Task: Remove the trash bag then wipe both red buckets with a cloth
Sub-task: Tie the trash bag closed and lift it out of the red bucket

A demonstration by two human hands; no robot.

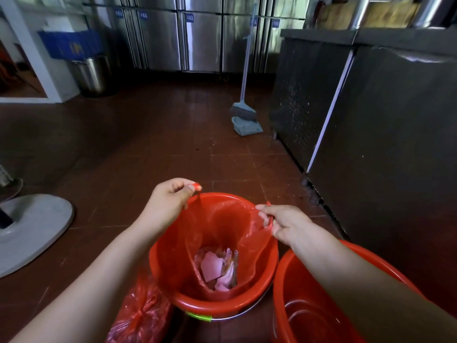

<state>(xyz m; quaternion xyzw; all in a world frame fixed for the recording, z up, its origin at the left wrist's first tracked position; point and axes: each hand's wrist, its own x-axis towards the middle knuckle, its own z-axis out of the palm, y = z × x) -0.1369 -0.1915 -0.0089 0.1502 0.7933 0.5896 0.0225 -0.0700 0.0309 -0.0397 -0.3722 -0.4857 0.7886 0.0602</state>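
A red bucket (268,263) stands on the floor in front of me, lined with a translucent red trash bag (222,226) that holds pinkish paper scraps at the bottom. My left hand (170,196) pinches the bag's far-left handle loop, raised above the rim. At the right rim, my right hand (284,224) grips the other handle. The bag's mouth is stretched open between both hands. A second red bucket (304,315) sits to the right, partly hidden by my right forearm. No cloth is visible.
A tied red plastic bag (141,315) lies on the floor left of the first bucket. A grey fan base (32,229) sits at the left. A broom and dustpan (244,117) lean by the steel counter (385,134) on the right. Steel fridges line the back.
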